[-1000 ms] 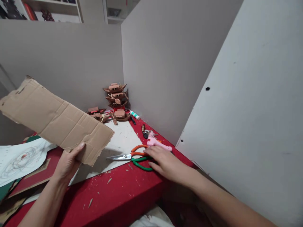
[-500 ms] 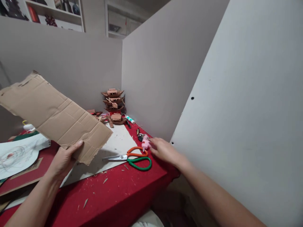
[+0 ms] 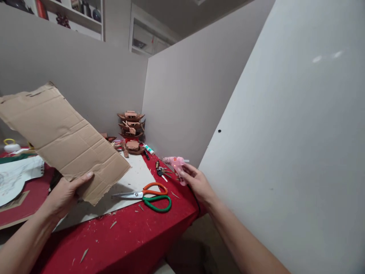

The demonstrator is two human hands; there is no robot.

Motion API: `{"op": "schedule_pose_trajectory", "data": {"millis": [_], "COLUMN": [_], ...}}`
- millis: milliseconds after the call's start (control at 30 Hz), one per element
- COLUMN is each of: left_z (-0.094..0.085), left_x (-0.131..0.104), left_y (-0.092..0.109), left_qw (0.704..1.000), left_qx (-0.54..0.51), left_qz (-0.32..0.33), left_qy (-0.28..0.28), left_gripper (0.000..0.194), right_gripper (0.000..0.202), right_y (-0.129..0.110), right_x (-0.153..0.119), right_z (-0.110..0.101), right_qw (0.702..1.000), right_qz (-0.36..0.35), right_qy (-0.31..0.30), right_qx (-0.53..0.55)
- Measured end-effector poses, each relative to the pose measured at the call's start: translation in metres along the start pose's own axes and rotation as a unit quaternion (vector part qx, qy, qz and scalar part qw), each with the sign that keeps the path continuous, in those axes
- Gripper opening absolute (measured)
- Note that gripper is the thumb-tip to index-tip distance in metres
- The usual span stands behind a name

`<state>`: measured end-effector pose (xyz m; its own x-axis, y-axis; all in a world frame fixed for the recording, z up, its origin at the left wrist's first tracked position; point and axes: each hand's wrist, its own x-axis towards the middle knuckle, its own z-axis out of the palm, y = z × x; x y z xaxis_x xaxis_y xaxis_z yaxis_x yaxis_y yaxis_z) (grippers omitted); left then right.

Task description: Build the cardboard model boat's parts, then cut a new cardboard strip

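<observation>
A creased piece of brown cardboard (image 3: 71, 133) is gripped at its lower edge by my left hand (image 3: 64, 196), thumb on top, and tilts up over the table's left side. My right hand (image 3: 196, 182) has its fingers round the handle of a small pink glue gun (image 3: 177, 163), whose nozzle points left above the table's right edge. A bunch of keys (image 3: 162, 171) lies just left of the glue gun. Scissors (image 3: 145, 195) with one orange and one green handle rest partly on the white board (image 3: 139, 171), between my two hands.
Several small wooden boats (image 3: 131, 125) are stacked in the back corner, beside a white-and-green tube (image 3: 149, 149). At the left lies a drawing on paper (image 3: 17, 179). Grey partitions (image 3: 182, 95) rise behind and to the right. Wood shavings dot the red cloth (image 3: 122, 236).
My right hand has taken hold of the pink glue gun and lifted it, and the keys beside it now show more. My view has shifted slightly; the cardboard is still in my left hand.
</observation>
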<state>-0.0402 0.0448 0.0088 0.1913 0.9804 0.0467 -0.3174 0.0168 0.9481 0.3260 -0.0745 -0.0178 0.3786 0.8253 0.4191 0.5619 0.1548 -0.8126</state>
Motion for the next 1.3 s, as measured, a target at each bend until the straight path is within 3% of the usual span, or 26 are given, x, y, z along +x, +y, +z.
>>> {"op": "schedule_pose_trajectory", "data": {"millis": [67, 167, 200, 267, 400, 533, 1000, 1133, 1300], "left_z": [-0.003, -0.006, -0.006, -0.006, -0.003, -0.003, -0.015, -0.012, -0.008], "left_x": [0.002, 0.004, 0.004, 0.005, 0.004, 0.004, 0.012, 0.01, 0.008], "left_y": [-0.002, -0.005, -0.005, -0.004, 0.0, 0.002, -0.005, -0.005, -0.003], "left_qw": [1.0, 1.0, 1.0, 1.0, 0.999, 1.0, 0.997, 0.997, 0.997], "left_qx": [-0.001, 0.008, 0.012, 0.016, 0.023, 0.022, 0.07, 0.074, 0.069], "left_qz": [-0.001, -0.014, -0.017, -0.013, -0.013, -0.008, -0.025, -0.038, -0.034], "left_qy": [-0.009, -0.02, -0.019, -0.01, -0.017, -0.014, -0.017, -0.011, -0.002], "left_gripper": [0.056, 0.054, 0.055, 0.056, 0.057, 0.062, 0.057, 0.046, 0.05], "right_gripper": [0.039, 0.035, 0.031, 0.023, 0.019, 0.03, 0.055, 0.054, 0.042], "right_y": [-0.01, -0.024, -0.026, -0.027, -0.022, -0.026, -0.042, -0.035, -0.029], "right_x": [-0.005, -0.013, -0.015, -0.018, -0.025, -0.033, -0.061, -0.064, -0.061], "right_z": [0.0, 0.004, 0.006, 0.01, 0.015, 0.012, -0.006, -0.006, -0.005], "right_qw": [0.98, 0.869, 0.846, 0.829, 0.833, 0.836, 0.869, 0.88, 0.883], "right_qz": [0.061, 0.181, 0.205, 0.226, 0.226, 0.22, 0.144, 0.128, 0.128], "right_qy": [0.008, -0.013, -0.021, -0.033, -0.064, -0.103, -0.132, -0.131, -0.107], "right_qx": [0.192, 0.46, 0.491, 0.511, 0.502, 0.493, 0.455, 0.438, 0.44]}}
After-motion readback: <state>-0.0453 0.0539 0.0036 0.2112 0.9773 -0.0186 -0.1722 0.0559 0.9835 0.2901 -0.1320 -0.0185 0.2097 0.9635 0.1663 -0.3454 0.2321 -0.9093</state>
